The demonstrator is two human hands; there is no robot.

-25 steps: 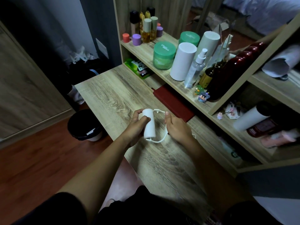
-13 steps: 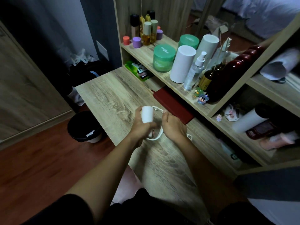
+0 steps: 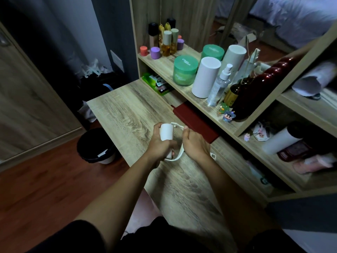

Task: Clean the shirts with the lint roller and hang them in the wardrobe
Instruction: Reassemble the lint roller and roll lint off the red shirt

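The white lint roller (image 3: 166, 134) is held above the wooden tabletop (image 3: 125, 114), between the two hands. The left hand (image 3: 159, 143) closes its grip around the white cylinder from the left side, so the top of the cylinder stands out above the fingers. The thin white handle loops from the top of the roller down and under it, and the right hand (image 3: 194, 144) is on this loop, with the thumb near its upper end; its grip seems closed on the handle, but the fingers are hidden under the hand. Just behind the right hand a dark red notebook (image 3: 196, 123) lies at the foot of the shelf (image 3: 193, 95). On the floor to the left of the tabletop stands a black bin (image 3: 94, 148).
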